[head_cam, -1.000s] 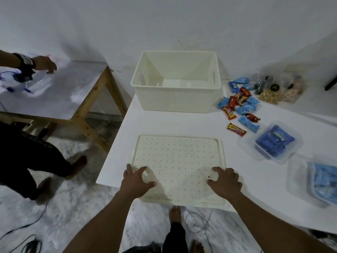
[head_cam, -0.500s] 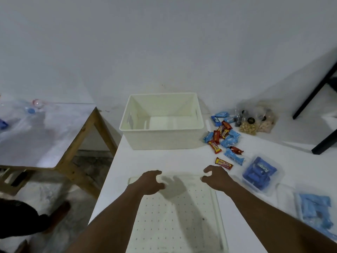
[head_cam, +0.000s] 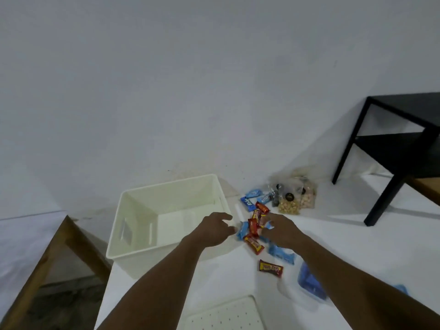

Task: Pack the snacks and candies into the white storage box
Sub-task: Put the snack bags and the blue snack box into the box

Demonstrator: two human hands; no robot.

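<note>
The white storage box [head_cam: 142, 210] stands open and empty on the white table [head_cam: 238, 282]. Just right of it lies a pile of red and blue candy wrappers [head_cam: 252, 228]. My left hand [head_cam: 212, 228] hovers over the box's near right corner with its fingers spread and nothing in it. My right hand [head_cam: 279, 232] rests on the pile, fingers curled loosely over the wrappers. A lone red bar [head_cam: 270, 268] and a blue packet [head_cam: 282, 252] lie nearer to me. Clear bags of nuts [head_cam: 289, 206] sit behind the pile.
The perforated white lid [head_cam: 226, 315] lies flat at the table's near edge. A clear tub of blue packets [head_cam: 309, 282] sits under my right forearm. A black table [head_cam: 392, 139] stands at the right, a wooden table [head_cam: 47, 253] at the left.
Both hands left the lid and moved forward and right, toward the box and candy pile. The view has tilted up; the lid stays flat on the table.
</note>
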